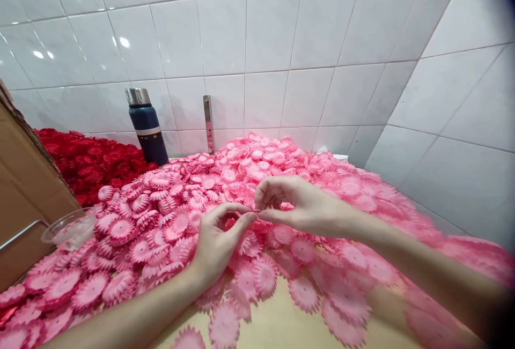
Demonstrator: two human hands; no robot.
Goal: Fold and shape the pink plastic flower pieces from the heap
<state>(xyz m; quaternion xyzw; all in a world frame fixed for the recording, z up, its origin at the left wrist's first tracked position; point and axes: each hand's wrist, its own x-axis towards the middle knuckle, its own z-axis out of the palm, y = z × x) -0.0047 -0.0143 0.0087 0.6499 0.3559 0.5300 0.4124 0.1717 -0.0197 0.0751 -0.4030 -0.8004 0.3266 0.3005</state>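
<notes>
Both hands meet above a big heap of pink flower-shaped discs with toothed edges point(225, 175). My left hand point(221, 234) has its thumb and index finger pinched together at the tips. Touching it from the right, my right hand point(293, 201) also pinches, its other fingers curled. Whatever lies between the fingertips is too small or hidden to name. Loose pink discs point(224, 325) lie on the pale tabletop point(277, 317) below the hands, several with a small dark spot in the middle.
A dark blue bottle point(148, 129) with a silver lid stands behind the heap, left of a metal strip point(208, 124) on the tiled wall point(265, 27). Dark red pieces point(96, 158) are piled at the left. A cardboard box point(32, 188) and a clear plastic tub point(72, 231) stand nearer.
</notes>
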